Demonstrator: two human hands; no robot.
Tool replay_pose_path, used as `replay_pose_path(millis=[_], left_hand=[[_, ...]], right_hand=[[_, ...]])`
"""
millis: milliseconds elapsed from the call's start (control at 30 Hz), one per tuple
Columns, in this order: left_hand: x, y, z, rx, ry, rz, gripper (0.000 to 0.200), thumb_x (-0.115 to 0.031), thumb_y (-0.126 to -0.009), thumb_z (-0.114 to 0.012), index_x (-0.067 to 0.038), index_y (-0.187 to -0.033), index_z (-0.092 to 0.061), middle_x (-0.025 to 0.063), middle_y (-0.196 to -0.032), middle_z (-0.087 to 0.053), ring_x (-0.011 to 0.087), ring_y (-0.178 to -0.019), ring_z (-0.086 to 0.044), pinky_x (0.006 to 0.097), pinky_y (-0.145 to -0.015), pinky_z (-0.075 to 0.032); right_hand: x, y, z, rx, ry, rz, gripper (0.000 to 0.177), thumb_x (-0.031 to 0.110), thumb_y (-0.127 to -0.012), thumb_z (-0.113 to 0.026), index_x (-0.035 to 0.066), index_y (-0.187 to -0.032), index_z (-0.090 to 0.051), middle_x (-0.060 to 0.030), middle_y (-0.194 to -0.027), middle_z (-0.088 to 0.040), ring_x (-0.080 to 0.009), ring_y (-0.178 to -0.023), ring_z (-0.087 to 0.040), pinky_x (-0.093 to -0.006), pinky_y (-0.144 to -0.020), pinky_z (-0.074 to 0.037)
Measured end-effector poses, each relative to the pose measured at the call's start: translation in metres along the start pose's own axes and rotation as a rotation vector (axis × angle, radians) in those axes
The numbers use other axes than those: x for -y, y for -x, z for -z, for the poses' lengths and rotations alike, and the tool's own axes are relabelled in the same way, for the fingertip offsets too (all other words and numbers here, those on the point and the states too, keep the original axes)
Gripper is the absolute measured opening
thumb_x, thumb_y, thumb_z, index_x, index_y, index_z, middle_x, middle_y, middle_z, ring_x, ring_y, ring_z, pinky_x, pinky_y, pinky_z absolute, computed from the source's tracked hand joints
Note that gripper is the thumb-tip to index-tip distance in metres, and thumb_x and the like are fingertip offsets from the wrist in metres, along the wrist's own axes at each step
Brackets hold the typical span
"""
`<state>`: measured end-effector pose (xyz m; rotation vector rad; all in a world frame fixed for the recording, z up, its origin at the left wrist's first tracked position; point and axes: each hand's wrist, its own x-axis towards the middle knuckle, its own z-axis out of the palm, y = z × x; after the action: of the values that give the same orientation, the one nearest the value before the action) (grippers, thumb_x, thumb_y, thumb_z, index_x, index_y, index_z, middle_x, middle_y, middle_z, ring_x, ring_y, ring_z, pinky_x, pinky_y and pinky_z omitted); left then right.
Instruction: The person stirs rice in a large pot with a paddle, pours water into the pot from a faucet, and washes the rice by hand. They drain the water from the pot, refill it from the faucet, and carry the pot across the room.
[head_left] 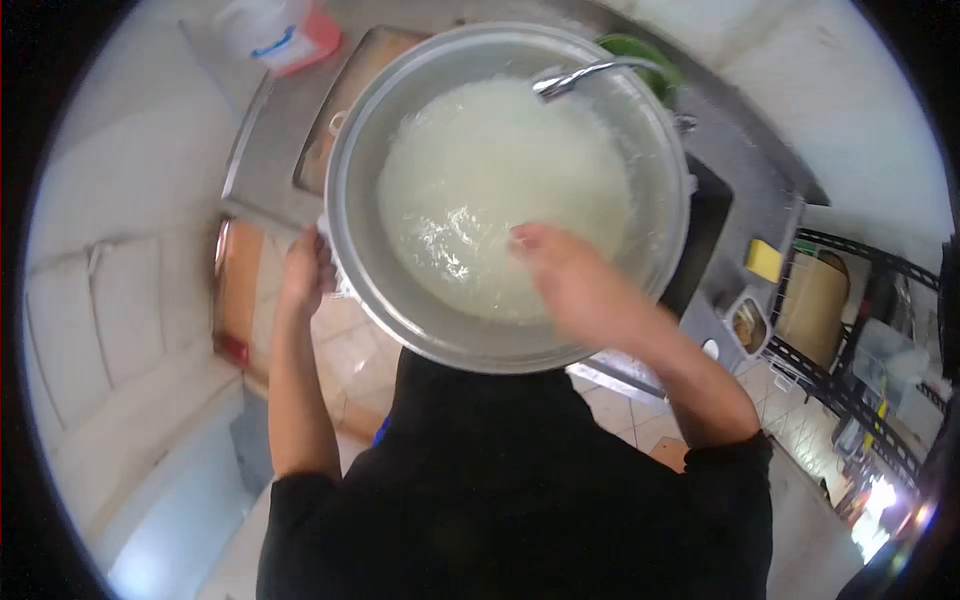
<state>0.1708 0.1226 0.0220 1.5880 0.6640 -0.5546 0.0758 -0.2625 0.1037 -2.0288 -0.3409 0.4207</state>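
A large round metal pot [350, 240] rests over the sink, filled with cloudy whitish water [490, 190]. What lies under the water is hidden. My left hand [308, 268] is closed at the pot's left side, its fingers curled by the handle there. Over the water, right of the pot's middle, my right hand [565, 270] is smeared by motion. Its fingertips are at or near the surface, and I cannot make out how they are held. A chrome faucet [575, 80] reaches over the pot's far rim.
The steel sink counter [745, 150] surrounds the pot. A yellow sponge [764, 260] and a small metal container [746, 322] sit on its right side. Behind the pot is a green item [640, 58]. A pink-and-white container [285, 40] stands back left, and a black rack [845, 395] at right.
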Motion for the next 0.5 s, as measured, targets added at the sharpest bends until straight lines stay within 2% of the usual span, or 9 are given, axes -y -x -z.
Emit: replay_pose_path(millis=[33, 67, 100, 133, 200, 300, 367, 433, 500], left_hand=[[-0.002, 0.004, -0.004, 0.010, -0.001, 0.000, 0.035, -0.039, -0.101, -0.039, -0.019, -0.072, -0.040, -0.0071, -0.056, -0.031, 0.0068, -0.041, -0.029, 0.0260, -0.035, -0.020], [-0.005, 0.006, -0.007, 0.011, 0.001, -0.004, 0.035, -0.040, -0.101, -0.039, -0.019, -0.073, -0.040, -0.0070, -0.056, -0.032, 0.0067, -0.041, -0.029, 0.0258, -0.035, -0.021], [-0.006, 0.002, 0.001, 0.033, 0.013, -0.027, 0.035, -0.040, -0.101, -0.039, -0.019, -0.073, -0.040, -0.0070, -0.056, -0.032, 0.0067, -0.041, -0.029, 0.0258, -0.035, -0.021], [-0.002, -0.003, 0.007, 0.050, 0.028, -0.013, 0.035, -0.040, -0.101, -0.038, -0.019, -0.073, -0.040, -0.0069, -0.056, -0.032, 0.0064, -0.040, -0.029, 0.0256, -0.035, -0.020], [0.000, -0.004, 0.007, 0.083, 0.042, -0.021, 0.035, -0.040, -0.101, -0.038, -0.019, -0.073, -0.040, -0.0068, -0.056, -0.032, 0.0061, -0.040, -0.029, 0.0254, -0.034, -0.020], [-0.003, 0.000, 0.001, 0.036, 0.053, -0.015, 0.036, -0.043, -0.101, -0.037, -0.020, -0.074, -0.045, -0.0086, -0.052, -0.032, 0.0049, -0.035, -0.025, 0.0235, -0.031, -0.017], [-0.008, 0.005, -0.003, 0.022, 0.039, -0.008, 0.037, -0.043, -0.101, -0.037, -0.020, -0.074, -0.045, -0.0085, -0.051, -0.031, 0.0053, -0.035, -0.025, 0.0236, -0.031, -0.017], [-0.004, 0.000, 0.000, 0.010, 0.046, -0.008, 0.037, -0.042, -0.101, -0.036, -0.019, -0.073, -0.044, -0.0085, -0.051, -0.031, 0.0055, -0.035, -0.024, 0.0238, -0.031, -0.017], [-0.003, -0.001, 0.000, -0.019, 0.046, 0.011, 0.038, -0.042, -0.102, -0.036, -0.019, -0.073, -0.043, -0.0084, -0.051, -0.030, 0.0056, -0.035, -0.024, 0.0240, -0.031, -0.017]], right_hand=[[0.001, -0.003, 0.033, -0.227, -0.191, -0.168, 0.025, 0.019, -0.095, -0.053, 0.000, -0.109, -0.059, -0.0092, -0.094, -0.065, -0.0209, -0.088, -0.066, -0.0333, -0.077, -0.050], [-0.027, -0.004, 0.077, -0.399, -0.652, -0.086, 0.020, 0.020, -0.096, -0.053, 0.002, -0.103, -0.060, -0.0079, -0.094, -0.064, -0.0165, -0.079, -0.064, -0.0311, -0.073, -0.048], [-0.032, -0.010, 0.111, -0.727, -0.603, -0.121, 0.019, 0.020, -0.097, -0.051, 0.004, -0.100, -0.060, -0.0064, -0.088, -0.063, -0.0130, -0.071, -0.060, -0.0276, -0.069, -0.046], [-0.058, -0.016, 0.141, -1.010, -0.264, -0.118, 0.024, 0.027, -0.098, -0.049, 0.005, -0.097, -0.059, -0.0054, -0.079, -0.061, -0.0120, -0.068, -0.057, -0.0256, -0.065, -0.044], [-0.143, -0.023, 0.188, -1.297, -0.237, -0.206, 0.029, 0.033, -0.098, -0.048, 0.006, -0.097, -0.060, -0.0046, -0.073, -0.060, -0.0116, -0.067, -0.056, -0.0263, -0.062, -0.043], [-0.338, -0.024, 0.210, -1.135, -0.425, -0.737, 0.039, 0.037, -0.097, -0.048, 0.003, -0.106, -0.062, -0.0106, -0.079, -0.063, -0.0194, -0.076, -0.059, -0.0357, -0.064, -0.046], [-0.391, -0.035, 0.199, -0.974, -0.331, -0.993, 0.045, 0.038, -0.098, -0.043, 0.000, -0.113, -0.062, -0.0165, -0.085, -0.066, -0.0292, -0.086, -0.061, -0.0446, -0.074, -0.048], [-0.400, -0.041, 0.190, -0.866, -0.300, -1.026, 0.047, 0.038, -0.099, -0.041, -0.001, -0.116, -0.062, -0.0193, -0.089, -0.067, -0.0339, -0.091, -0.061, -0.0486, -0.080, -0.048], [-0.438, -0.045, 0.197, -0.561, 0.308, -1.015, 0.051, 0.041, -0.100, -0.037, -0.001, -0.116, -0.062, -0.0193, -0.090, -0.067, -0.0355, -0.088, -0.062, -0.0492, -0.080, -0.049]])
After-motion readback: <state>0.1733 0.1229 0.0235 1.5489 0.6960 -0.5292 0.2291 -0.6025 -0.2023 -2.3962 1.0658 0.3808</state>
